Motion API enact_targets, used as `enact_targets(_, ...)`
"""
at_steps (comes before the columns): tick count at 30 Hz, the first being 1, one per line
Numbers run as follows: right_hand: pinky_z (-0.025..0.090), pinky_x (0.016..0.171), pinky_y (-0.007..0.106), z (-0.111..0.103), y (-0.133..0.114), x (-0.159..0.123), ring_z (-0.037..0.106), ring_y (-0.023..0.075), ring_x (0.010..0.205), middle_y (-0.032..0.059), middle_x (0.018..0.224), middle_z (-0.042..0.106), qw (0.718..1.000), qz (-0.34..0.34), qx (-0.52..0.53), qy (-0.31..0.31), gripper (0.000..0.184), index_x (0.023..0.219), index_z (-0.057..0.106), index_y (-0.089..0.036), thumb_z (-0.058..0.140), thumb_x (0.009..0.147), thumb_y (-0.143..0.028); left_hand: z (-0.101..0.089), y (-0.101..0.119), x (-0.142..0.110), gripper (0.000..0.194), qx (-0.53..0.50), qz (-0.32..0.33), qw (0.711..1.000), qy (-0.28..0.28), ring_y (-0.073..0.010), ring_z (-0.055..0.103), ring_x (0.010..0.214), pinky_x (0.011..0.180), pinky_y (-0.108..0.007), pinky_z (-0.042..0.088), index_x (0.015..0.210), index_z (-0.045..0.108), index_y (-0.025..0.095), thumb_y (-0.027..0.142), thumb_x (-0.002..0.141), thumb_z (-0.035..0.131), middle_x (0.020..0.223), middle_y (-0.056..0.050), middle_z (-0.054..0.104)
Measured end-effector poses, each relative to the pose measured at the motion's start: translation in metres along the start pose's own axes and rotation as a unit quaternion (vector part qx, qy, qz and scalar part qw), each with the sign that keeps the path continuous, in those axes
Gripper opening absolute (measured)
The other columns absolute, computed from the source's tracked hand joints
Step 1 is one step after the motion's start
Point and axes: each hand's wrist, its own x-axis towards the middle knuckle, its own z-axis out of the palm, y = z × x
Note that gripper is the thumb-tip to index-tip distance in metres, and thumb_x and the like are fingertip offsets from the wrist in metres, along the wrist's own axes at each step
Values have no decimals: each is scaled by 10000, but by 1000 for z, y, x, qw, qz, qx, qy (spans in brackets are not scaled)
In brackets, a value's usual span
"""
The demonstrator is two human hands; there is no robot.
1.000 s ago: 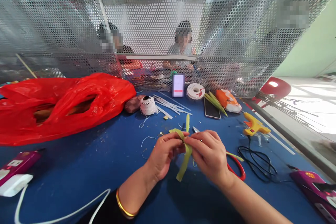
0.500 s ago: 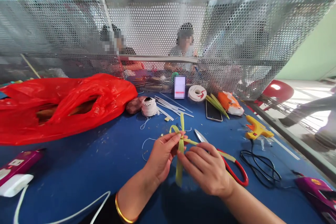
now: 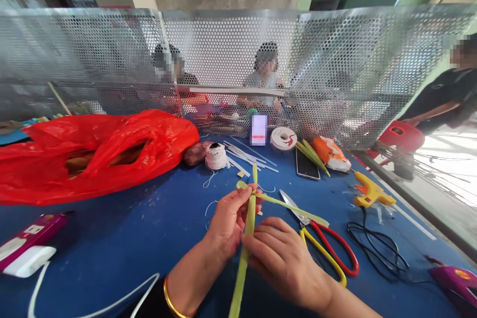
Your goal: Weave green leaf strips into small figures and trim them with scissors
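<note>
Several yellow-green leaf strips (image 3: 250,216) cross in a small knot at the middle of the table's near side. My left hand (image 3: 231,213) pinches this crossing between thumb and fingers. Below it, my right hand (image 3: 285,258) is closed on the strip that hangs down toward me. Another strip stretches out to the right, over a pair of scissors (image 3: 328,243) with one red and one yellow handle loop. The scissors lie beside my right hand, untouched. A short end stands up above my left fingertips, and a small loop shows at their left.
A red plastic bag (image 3: 112,179) fills the left side. Behind the hands are a string spool (image 3: 216,157), white strips (image 3: 249,154), a ribbon roll (image 3: 283,138) and a phone (image 3: 307,165). A yellow glue gun (image 3: 372,191) with a black cord lies right. A perforated metal screen (image 3: 223,39) stands behind.
My right hand has left the strip pointing right and moved down to the hanging strip, which now reaches lower. The view has shifted, and a person now shows at the far right.
</note>
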Motion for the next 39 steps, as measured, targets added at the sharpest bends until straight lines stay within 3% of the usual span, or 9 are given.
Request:
enact_targets(5, 434, 647, 359, -5, 0, 0, 544, 177, 582, 43, 659, 639, 998, -29, -14, -58, 300, 1128, 571, -56, 455, 852, -77, 1, 1, -1, 184, 11, -9, 1000, -15, -140, 700, 773, 664, -184, 547, 900, 743, 132, 49, 741, 702, 880, -69, 750)
enact_targets(8, 402, 590, 336, -12, 4, -4, 493, 161, 514, 12, 583, 585, 998, -17, -57, 27, 253, 1060, 587, -92, 466, 839, -76, 1, -1, -1, 193, 30, -1, 999, -15, -139, 702, 762, 673, -192, 548, 911, 744, 123, 39, 747, 686, 893, -73, 751)
enact_targets(11, 430, 715, 361, -20, 13, -7, 606, 200, 708, 72, 763, 668, 974, 112, -146, 135, 178, 1038, 607, -144, 550, 870, -121, 1, -3, -1, 199, 59, -4, 998, -22, -140, 701, 747, 700, -221, 552, 931, 745, 124, 61, 750, 688, 924, -80, 752)
enact_targets(15, 442, 808, 399, -23, 29, -8, 644, 259, 882, 86, 930, 713, 933, 347, -46, 83, 233, 1011, 666, -191, 554, 913, -370, 0, -5, 0, 206, 107, 3, 993, -48, -149, 697, 796, 721, -230, 536, 936, 750, 154, 120, 734, 725, 949, -64, 752)
enact_targets(18, 479, 708, 327, -20, 33, -5, 637, 201, 758, 34, 850, 711, 865, 459, 201, 26, 297, 983, 689, -216, 515, 919, -448, -1, -7, -1, 195, 143, 24, 987, -74, -134, 681, 781, 729, -218, 515, 915, 753, 167, 162, 721, 747, 884, -43, 752)
enact_targets(21, 478, 609, 273, -17, 30, 0, 576, 139, 623, 13, 838, 684, 773, 507, 379, 52, 323, 996, 692, -202, 619, 841, -476, -1, -8, -3, 182, 174, 43, 977, -118, -137, 663, 770, 727, -230, 512, 896, 758, 172, 192, 716, 751, 860, -38, 746)
enact_targets(27, 440, 547, 244, -11, 27, 1, 548, 116, 584, 29, 753, 658, 649, 563, 493, 136, 370, 929, 724, -145, 762, 714, -444, 5, -10, -9, 249, 228, 68, 957, -163, -168, 656, 780, 728, -283, 539, 945, 763, 169, 158, 698, 734, 1009, -65, 730)
enact_targets(35, 453, 582, 262, -15, 31, 2, 530, 125, 616, 22, 795, 669, 699, 546, 429, 169, 295, 839, 692, -167, 799, 651, -367, 11, -6, -14, 353, 219, 69, 964, -136, -117, 640, 635, 681, -261, 524, 1028, 733, 199, 117, 685, 739, 1060, -60, 719)
enact_targets(39, 462, 608, 283, -16, 29, 1, 560, 151, 640, 20, 755, 654, 698, 553, 427, 158, 310, 839, 679, -165, 787, 657, -391, 8, -7, -12, 374, 249, 69, 961, -98, -129, 632, 626, 674, -256, 509, 1050, 721, 197, 113, 686, 724, 906, -40, 729)
